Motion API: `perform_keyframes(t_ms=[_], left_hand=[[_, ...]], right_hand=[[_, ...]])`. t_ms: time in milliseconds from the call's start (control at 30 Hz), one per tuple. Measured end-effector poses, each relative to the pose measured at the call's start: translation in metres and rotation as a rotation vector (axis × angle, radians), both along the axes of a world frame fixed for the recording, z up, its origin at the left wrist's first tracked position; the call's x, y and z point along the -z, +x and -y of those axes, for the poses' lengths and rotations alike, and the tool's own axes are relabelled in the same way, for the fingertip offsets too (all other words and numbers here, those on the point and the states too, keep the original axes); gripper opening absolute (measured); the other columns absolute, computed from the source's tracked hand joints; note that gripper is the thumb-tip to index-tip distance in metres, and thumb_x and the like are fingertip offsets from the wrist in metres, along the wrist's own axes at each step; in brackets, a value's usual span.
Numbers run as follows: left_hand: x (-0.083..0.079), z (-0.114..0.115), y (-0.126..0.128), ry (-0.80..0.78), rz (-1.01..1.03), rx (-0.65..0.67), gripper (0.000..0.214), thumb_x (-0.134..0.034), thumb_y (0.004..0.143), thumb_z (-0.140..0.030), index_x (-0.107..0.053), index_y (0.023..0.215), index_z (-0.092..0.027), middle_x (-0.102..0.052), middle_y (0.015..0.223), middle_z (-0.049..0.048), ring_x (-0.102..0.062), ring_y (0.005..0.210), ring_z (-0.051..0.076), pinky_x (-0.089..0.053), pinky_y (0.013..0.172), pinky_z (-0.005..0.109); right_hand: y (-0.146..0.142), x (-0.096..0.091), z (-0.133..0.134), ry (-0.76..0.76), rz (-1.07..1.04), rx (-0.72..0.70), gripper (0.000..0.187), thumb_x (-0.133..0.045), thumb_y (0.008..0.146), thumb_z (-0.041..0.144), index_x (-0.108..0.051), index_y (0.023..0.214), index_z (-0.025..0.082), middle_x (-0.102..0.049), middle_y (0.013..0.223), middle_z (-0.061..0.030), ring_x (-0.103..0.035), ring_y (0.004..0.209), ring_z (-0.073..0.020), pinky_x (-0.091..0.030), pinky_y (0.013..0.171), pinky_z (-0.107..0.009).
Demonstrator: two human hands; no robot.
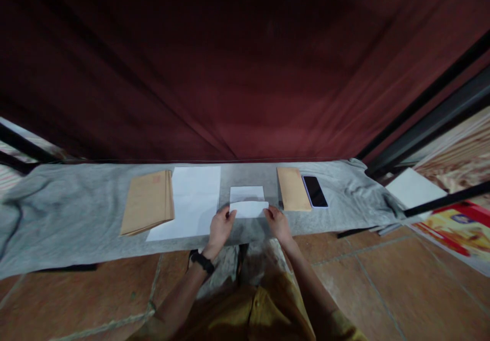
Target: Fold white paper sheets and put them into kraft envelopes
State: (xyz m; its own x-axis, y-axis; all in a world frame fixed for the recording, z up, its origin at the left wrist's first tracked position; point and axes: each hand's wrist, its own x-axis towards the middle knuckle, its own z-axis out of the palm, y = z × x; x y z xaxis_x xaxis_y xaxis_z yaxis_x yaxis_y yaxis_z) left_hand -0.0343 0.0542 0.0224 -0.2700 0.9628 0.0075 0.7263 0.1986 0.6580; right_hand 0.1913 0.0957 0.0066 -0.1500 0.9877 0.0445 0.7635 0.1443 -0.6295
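Between my two hands is a white sheet of paper (247,193), its near part folded up and over toward the far side. My left hand (222,225) pinches the left end of the fold, thumb on top. At the right end, my right hand (278,223) grips the same fold with thumb and fingers. The far part of the sheet lies on the grey cloth. Left of my left hand lie larger white sheets (197,198), partly under a stack of brown envelopes (147,200). A brown envelope (294,189) lies just beyond my right hand.
A phone (315,191) with a dark screen lies right of the single envelope. Grey cloth (344,193) covers the narrow bench. A dark red curtain (237,75) hangs behind it. Black metal bars (432,111) and a colourful box (459,228) stand at the right.
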Motion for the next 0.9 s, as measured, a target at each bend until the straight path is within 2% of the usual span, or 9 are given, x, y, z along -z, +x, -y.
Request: perform_keyframes(t_ms=[267,400,533,733,900], left_hand=[[-0.014,-0.008,0.012,-0.103,-0.201,-0.044,0.026,-0.048,0.101,-0.033,-0.065,0.113,-0.018,-0.074,0.107,0.0105,-0.069,0.101,0.021,-0.047,0.081,0.028],[-0.016,-0.015,0.012,-0.173,-0.216,-0.065,0.025,-0.050,0.100,-0.035,-0.064,0.115,-0.021,-0.075,0.105,0.0089,-0.069,0.101,0.022,-0.047,0.079,0.029],[-0.019,-0.021,0.011,-0.225,-0.226,-0.082,0.024,-0.051,0.099,-0.037,-0.064,0.114,-0.022,-0.076,0.101,0.0082,-0.071,0.096,0.021,-0.047,0.076,0.029],[-0.018,-0.029,0.010,-0.272,-0.252,-0.093,0.025,-0.053,0.098,-0.040,-0.067,0.105,-0.022,-0.077,0.098,0.0101,-0.072,0.094,0.023,-0.048,0.076,0.030],[-0.012,-0.035,0.006,-0.293,-0.249,-0.109,0.026,-0.054,0.096,-0.044,-0.069,0.100,-0.023,-0.077,0.097,0.0096,-0.072,0.095,0.024,-0.049,0.077,0.031]], right_hand=[[-0.014,-0.009,-0.010,-0.104,0.209,0.108,0.021,-0.053,0.101,0.031,-0.068,0.112,0.022,-0.077,0.104,-0.0068,-0.073,0.095,-0.0193,-0.047,0.075,-0.022],[-0.016,-0.015,-0.015,-0.167,0.221,0.140,0.021,-0.054,0.100,0.034,-0.067,0.113,0.024,-0.078,0.101,-0.0059,-0.073,0.098,-0.0201,-0.047,0.075,-0.023],[-0.019,-0.014,-0.019,-0.143,0.196,0.178,0.019,-0.056,0.098,0.033,-0.069,0.108,0.023,-0.078,0.097,-0.0082,-0.074,0.094,-0.0232,-0.047,0.070,-0.026],[-0.018,0.001,-0.019,0.006,-0.016,0.232,0.020,-0.054,0.096,0.034,-0.067,0.107,0.024,-0.077,0.089,-0.0060,-0.073,0.082,-0.0204,-0.047,0.066,-0.025],[-0.011,0.011,-0.016,-0.039,-0.279,0.204,0.032,-0.055,0.092,0.042,-0.065,0.114,0.021,-0.074,0.080,-0.0021,-0.069,0.073,-0.0183,-0.049,0.064,-0.025]])
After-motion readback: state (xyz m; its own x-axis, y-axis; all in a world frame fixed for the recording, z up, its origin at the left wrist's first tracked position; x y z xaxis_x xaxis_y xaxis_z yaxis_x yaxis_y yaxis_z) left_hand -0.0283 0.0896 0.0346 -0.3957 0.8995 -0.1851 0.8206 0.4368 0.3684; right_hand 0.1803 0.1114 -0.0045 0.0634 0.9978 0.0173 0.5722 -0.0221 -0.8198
